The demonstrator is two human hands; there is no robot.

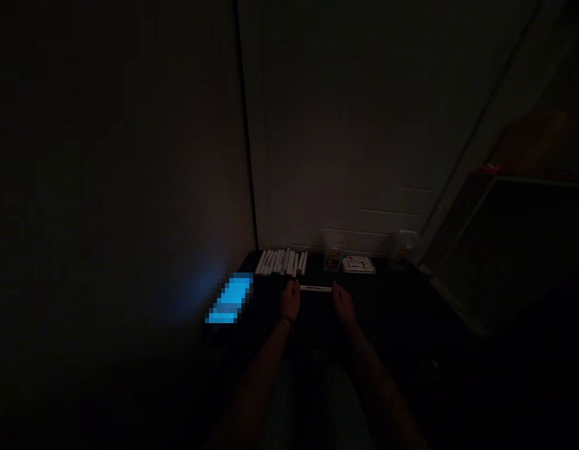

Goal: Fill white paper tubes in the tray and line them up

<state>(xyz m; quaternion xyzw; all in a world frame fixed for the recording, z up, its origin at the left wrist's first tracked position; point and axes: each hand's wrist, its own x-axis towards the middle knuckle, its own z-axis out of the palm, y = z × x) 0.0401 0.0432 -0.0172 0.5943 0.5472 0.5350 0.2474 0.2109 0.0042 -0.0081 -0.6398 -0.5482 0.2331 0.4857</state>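
A white marker with dark print on its barrel is held level between my two hands, above the dark table. My left hand is closed on its left end. The right end is in the closed fingers of my right hand. Just beyond my left hand, a row of several white markers lies side by side, some showing coloured ends. Farther back to the right rests a flat pack of white markers. The dimness hides the finer detail of my fingers.
The dark table stands against a pale wall. A clear container with a label is left of the pack, and another clear container is at the back right. A glowing, pixelated blue screen lies on the left.
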